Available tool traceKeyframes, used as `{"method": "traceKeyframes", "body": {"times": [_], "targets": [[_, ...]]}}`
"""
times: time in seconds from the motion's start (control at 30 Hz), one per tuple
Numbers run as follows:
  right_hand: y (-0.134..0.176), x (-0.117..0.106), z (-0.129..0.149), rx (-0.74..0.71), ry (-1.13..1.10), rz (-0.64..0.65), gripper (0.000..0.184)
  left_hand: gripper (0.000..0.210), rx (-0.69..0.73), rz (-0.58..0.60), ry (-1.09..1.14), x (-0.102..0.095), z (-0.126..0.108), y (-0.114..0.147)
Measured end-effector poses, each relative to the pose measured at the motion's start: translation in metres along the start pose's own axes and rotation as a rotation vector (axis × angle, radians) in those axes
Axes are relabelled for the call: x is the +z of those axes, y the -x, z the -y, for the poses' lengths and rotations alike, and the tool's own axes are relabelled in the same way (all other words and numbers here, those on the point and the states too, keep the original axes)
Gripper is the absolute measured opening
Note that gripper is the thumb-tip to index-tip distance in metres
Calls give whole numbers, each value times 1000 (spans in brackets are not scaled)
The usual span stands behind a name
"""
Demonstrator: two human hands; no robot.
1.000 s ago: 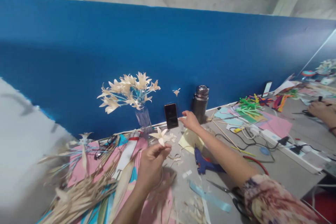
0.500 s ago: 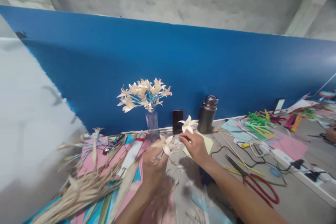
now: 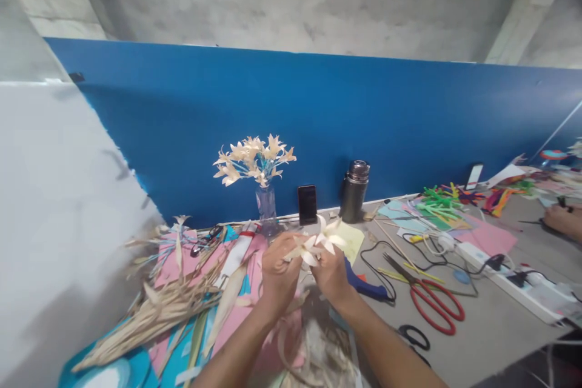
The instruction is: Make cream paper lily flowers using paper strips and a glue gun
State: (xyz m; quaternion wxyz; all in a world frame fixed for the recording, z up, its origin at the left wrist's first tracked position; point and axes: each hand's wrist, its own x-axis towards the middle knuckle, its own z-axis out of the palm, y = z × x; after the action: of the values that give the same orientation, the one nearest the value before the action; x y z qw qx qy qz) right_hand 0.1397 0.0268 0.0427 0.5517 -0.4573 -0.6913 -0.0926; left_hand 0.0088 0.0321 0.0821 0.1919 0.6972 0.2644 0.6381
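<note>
One star-petalled cream flower [image 3: 304, 251] sits in the left hand [image 3: 280, 264], its fingers curled closed; the right hand [image 3: 331, 270] pinches a second cream flower [image 3: 330, 234], fingers also closed — both blooms crowded together, in front and right of the clear vase [image 3: 266, 203]. Right of that vase stand a smartphone [image 3: 307, 205] and, farther, a dark thermos [image 3: 353, 197].

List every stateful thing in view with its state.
Left hand, closed on pale flower
Right hand, closed on second flower
Vase, upright, filled with flowers
Phone, propped upright, screen dark
Flask, upright
Red scissors, lying, blades apparently closed
Black scissors, blades hidden
Glue gun, lying, partly hidden
Power strip, plugs inserted
</note>
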Motion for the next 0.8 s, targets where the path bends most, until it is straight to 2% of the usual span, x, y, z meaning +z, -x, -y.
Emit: {"method": "traceKeyframes", "body": {"times": [0.2,0.5,0.7,0.8], "targets": [[8,3,-5,11,50,2,28,19,-144,38,82,6,4,2],[16,2,-7,82,38,9,28,17,-222,99,99,13,10,9],[17,4,-5,251,-41,14,22,11,-273,81,97,12,7,7],[17,3,-5,315,-108,39,26,10,-294,70,106,12,7,5]]}}
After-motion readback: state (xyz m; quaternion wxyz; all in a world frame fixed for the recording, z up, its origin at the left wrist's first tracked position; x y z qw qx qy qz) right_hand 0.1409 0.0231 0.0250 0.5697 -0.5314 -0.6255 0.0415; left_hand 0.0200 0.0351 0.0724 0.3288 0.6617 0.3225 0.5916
